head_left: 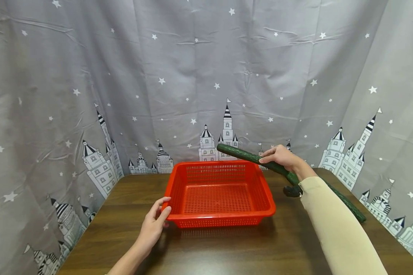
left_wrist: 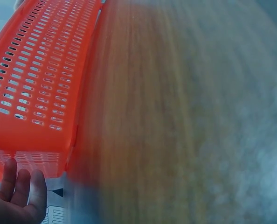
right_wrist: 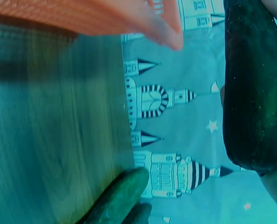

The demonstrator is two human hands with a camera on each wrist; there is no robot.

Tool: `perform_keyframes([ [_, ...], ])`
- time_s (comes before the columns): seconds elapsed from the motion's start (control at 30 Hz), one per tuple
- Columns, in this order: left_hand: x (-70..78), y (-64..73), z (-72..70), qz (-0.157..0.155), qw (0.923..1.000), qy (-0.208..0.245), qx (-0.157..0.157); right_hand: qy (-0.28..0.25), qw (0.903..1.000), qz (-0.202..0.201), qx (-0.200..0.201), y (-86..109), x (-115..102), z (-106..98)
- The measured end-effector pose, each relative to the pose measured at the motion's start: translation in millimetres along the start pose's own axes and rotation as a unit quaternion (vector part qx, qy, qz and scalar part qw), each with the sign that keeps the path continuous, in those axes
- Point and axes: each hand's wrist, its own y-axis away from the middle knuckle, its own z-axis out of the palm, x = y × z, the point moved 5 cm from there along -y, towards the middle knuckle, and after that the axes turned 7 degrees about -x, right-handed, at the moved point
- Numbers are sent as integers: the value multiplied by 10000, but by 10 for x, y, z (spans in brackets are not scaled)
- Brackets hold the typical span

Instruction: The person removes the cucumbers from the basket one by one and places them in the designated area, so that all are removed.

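A red plastic basket (head_left: 223, 221) with slotted walls stands on the table. My left hand (head_left: 152, 225) grips its front left corner, thumb over the rim; in the left wrist view several fingers (left_wrist: 23, 186) lie against the basket's end wall (left_wrist: 33, 161). My right hand (head_left: 281, 157) pinches a long dark green cucumber (head_left: 239, 152) from above, near its middle. Its far end reaches over the basket's back right rim, tilted upward to the left. In the right wrist view this cucumber (right_wrist: 255, 88) fills the right side, and the hand is mostly cut off.
More cucumber (head_left: 347, 204) lies on the table at the right, partly behind my right sleeve (head_left: 337, 229). Two cucumber ends (right_wrist: 117, 198) show there in the right wrist view. A grey curtain (head_left: 179, 76) printed with castles and stars hangs around the wooden table (head_left: 124, 214).
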Motion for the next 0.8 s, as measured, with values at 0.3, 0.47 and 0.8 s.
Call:
perform_keyframes([
  [0.3,10,-12,-6,41,10000,-31,-36,-27,9994,129,325,193,183,-169],
  [0.47,-6,-12,-1,7,10000,-8,-44,4,9986,181,499,296,314,-248],
  [0.8,-26,-18,-8,-4,10000,-70,30,26,9953,436,860,496,537,-365],
])
